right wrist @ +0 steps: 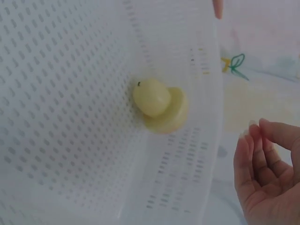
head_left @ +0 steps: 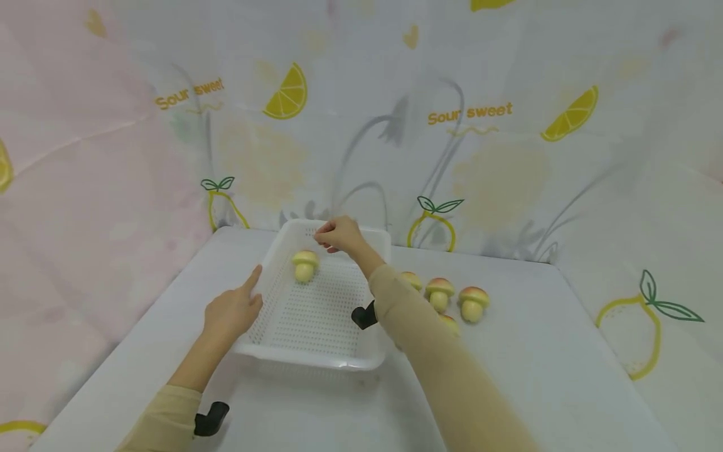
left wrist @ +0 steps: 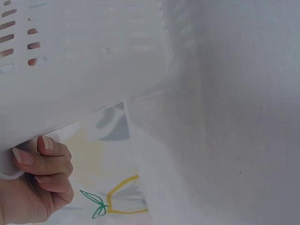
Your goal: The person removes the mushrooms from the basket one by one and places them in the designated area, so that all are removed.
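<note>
A white perforated plastic basket [head_left: 316, 314] sits on the table with a toy mushroom [head_left: 305, 266] in its far left part. The mushroom [right wrist: 161, 105] has a pale yellow stem and a cap tinged red. My left hand [head_left: 233, 311] holds the basket's left rim; in the left wrist view that hand [left wrist: 44, 180] has its fingers bent at the edge of the basket [left wrist: 93, 89]. Over the far part of the basket is my right hand [head_left: 341, 235]. Its fingers [right wrist: 255, 154] are loosely curled, thumb near the fingertips, with nothing between them.
Right of the basket, partly behind my right sleeve, several similar mushrooms [head_left: 439, 294] lie on the white table [head_left: 536, 351]. A cloth with lemon prints [head_left: 361, 125] hangs behind and at the sides. Black pieces [head_left: 211, 419] are attached at both wrists.
</note>
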A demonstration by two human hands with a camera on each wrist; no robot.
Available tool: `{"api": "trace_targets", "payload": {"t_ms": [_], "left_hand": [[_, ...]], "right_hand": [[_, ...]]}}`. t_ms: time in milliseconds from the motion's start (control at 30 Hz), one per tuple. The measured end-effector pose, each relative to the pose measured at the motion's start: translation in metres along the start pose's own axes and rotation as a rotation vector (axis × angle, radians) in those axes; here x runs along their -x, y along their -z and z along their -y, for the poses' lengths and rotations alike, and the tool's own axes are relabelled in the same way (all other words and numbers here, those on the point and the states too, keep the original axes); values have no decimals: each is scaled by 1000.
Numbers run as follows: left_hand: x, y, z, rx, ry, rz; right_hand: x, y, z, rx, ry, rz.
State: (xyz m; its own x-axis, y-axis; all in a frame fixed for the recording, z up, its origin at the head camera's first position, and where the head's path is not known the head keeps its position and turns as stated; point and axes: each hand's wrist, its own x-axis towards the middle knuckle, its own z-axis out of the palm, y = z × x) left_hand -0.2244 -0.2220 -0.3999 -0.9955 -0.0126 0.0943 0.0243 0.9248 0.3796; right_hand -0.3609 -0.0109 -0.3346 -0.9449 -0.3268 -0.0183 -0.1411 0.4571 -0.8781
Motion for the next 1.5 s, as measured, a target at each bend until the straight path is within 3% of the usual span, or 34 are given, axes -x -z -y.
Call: {"api": "trace_targets", "payload": {"t_ms": [167, 500, 867, 1167, 1500], "left_hand": [[0, 1, 2, -11, -5, -19], [2, -3, 2, -7, -28, -49], [0, -7, 2, -24, -15, -58], [1, -6, 0, -20, -19, -67], [2, -7, 1, -28, -25, -73]], "right_hand": [[-10, -18, -13, 55, -45, -55], [-10, -42, -23, 234, -39, -50], [-13, -60, -29, 388, -42, 51], [-18, -72, -40, 642, 0, 169], [-9, -79, -51, 621, 12, 169]]}}
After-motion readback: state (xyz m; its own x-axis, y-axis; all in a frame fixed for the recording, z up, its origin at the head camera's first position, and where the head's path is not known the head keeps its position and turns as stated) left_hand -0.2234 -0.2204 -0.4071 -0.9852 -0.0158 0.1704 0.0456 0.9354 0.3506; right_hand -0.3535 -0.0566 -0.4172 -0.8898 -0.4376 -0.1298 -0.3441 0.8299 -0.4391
